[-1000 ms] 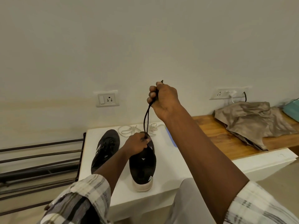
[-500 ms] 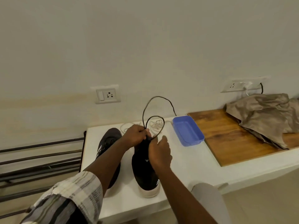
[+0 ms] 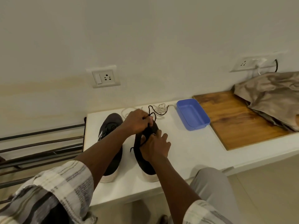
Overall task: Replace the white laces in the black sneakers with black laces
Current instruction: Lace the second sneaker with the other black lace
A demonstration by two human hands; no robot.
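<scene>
Two black sneakers with white soles stand side by side on the white counter [image 3: 186,152]. The left sneaker [image 3: 111,126] lies partly under my left forearm. My left hand [image 3: 137,121] pinches the black lace [image 3: 159,113] at the top of the right sneaker [image 3: 145,168]; loops of that lace trail behind it toward the wall. My right hand [image 3: 155,147] grips the right sneaker's upper and a strand of the black lace. The removed white laces [image 3: 160,108] lie in a loose heap behind the shoes.
A blue plastic tray [image 3: 192,114] sits right of the shoes, beside a wooden board [image 3: 234,120] carrying a crumpled beige cloth [image 3: 271,97]. A dark metal rack [image 3: 40,146] stands left of the counter. Wall sockets [image 3: 105,76] are behind.
My right hand came down from holding the lace high and now grips the right sneaker. The lace loops dropped to the counter behind the shoe. My left hand stayed at the shoe's top.
</scene>
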